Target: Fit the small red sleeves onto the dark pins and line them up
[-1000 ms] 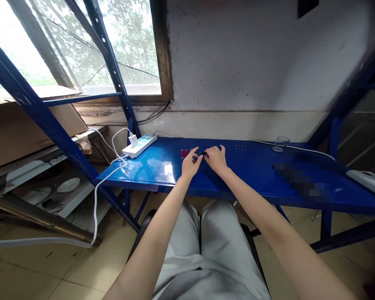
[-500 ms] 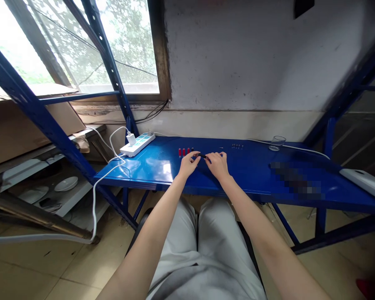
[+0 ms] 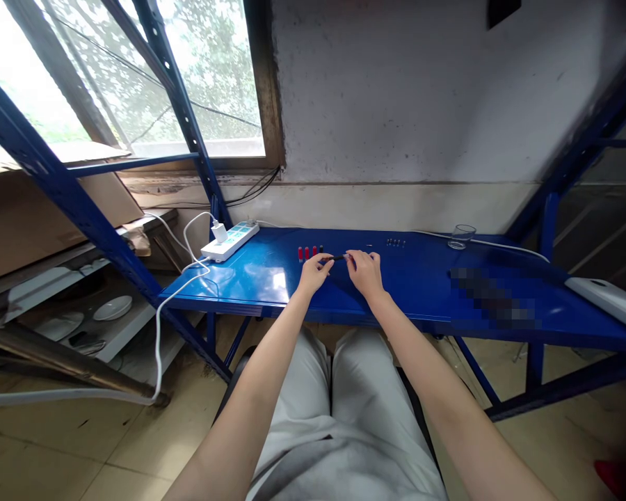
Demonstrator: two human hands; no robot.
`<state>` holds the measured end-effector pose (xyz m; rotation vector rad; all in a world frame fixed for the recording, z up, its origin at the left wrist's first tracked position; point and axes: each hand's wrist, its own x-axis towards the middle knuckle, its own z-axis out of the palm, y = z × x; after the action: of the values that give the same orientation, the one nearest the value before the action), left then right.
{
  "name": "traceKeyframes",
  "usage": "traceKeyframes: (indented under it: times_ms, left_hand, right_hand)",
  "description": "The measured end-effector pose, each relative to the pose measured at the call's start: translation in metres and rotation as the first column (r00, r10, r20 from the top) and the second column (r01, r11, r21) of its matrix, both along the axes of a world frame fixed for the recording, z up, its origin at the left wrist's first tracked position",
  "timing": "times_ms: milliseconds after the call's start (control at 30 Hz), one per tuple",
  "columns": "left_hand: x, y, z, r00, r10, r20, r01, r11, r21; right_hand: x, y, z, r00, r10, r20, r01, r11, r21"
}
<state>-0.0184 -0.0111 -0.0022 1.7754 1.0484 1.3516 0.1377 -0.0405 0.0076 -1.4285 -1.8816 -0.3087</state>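
Both my hands rest on the blue metal table [image 3: 422, 292] near its middle. My left hand [image 3: 314, 271] and my right hand [image 3: 365, 270] pinch the two ends of a small thin black piece [image 3: 337, 258] held between them just above the table. A short row of small red and black pieces [image 3: 309, 251] stands just behind my left hand. A second row of tiny dark pieces [image 3: 398, 243] lies further back to the right of my right hand.
A white power strip [image 3: 231, 240] with a plugged charger and white cable sits at the table's back left. A clear glass [image 3: 461, 236] stands at the back right. A white flat object [image 3: 608, 303] lies at the far right. Blue rack posts flank the table; dishes sit on a low shelf [image 3: 83, 327] at left.
My hands have drawn slightly apart and back toward me, with the thin black piece now showing stretched between their fingertips. The view has shifted a little.
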Motion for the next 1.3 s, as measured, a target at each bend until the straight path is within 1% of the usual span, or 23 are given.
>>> traceKeyframes:
  times_ms: [167, 300, 500, 633, 767, 967, 1100, 1300]
  left_hand:
    - [-0.0008, 0.0019, -0.0016, 1.000, 0.001, 0.018, -0.001, 1.000, -0.014]
    - [-0.0020, 0.0017, -0.0021, 0.999, -0.030, -0.022, 0.030, 1.000, -0.009]
    - [-0.0028, 0.0030, -0.0041, 0.998, -0.052, -0.026, 0.052, 0.998, -0.019]
    - [-0.0021, 0.0051, -0.0048, 0.998, -0.063, -0.010, 0.063, 0.998, -0.014]
    - [-0.0012, 0.0083, -0.0065, 0.996, -0.083, -0.008, 0.084, 0.996, 0.011]
    - [-0.0012, 0.0091, -0.0069, 0.993, -0.116, -0.011, 0.116, 0.993, -0.004]
    - [-0.0015, 0.0071, -0.0047, 0.995, -0.094, -0.032, 0.094, 0.995, -0.023]
    - [-0.0003, 0.0045, -0.0018, 0.996, -0.082, -0.035, 0.080, 0.995, -0.062]
  right_hand:
    - [0.0004, -0.0010, 0.0019, 0.995, -0.017, -0.099, 0.009, 0.997, -0.079]
    - [0.0014, -0.0013, 0.0033, 0.994, 0.037, -0.108, -0.054, 0.985, -0.167]
    - [0.0031, 0.0017, -0.0001, 0.984, 0.086, -0.156, -0.122, 0.964, -0.237]
    - [0.0035, 0.0032, -0.0027, 0.964, 0.125, -0.235, -0.179, 0.958, -0.225]
    - [0.0018, 0.0032, -0.0030, 0.951, 0.135, -0.279, -0.193, 0.962, -0.193]
    - [-0.0017, 0.0020, -0.0019, 0.950, 0.138, -0.281, -0.198, 0.960, -0.198]
    - [-0.0029, 0.0019, -0.0025, 0.948, 0.158, -0.277, -0.213, 0.960, -0.181]
    - [-0.0032, 0.0026, -0.0047, 0.940, 0.170, -0.295, -0.233, 0.953, -0.192]
